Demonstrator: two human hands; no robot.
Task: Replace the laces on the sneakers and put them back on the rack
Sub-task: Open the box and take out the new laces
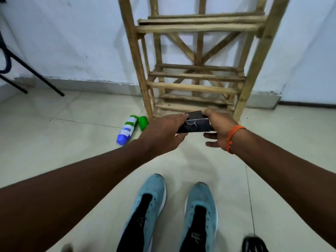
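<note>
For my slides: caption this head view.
Left hand and right hand hold a small dark box before the wooden rack, blue sneakers below.

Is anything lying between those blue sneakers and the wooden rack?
No floor clutter between sneakers and rack. The left hand and right hand hold a black box over the gap; spray can and cap lie off to the left.

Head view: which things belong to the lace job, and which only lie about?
Job: pale blue fabric sneakers; wooden slatted rack; small black box, probably, gripped by left hand and right hand.
Lying about: blue-and-white spray can; green plastic cap; black metal stand legs.
</note>
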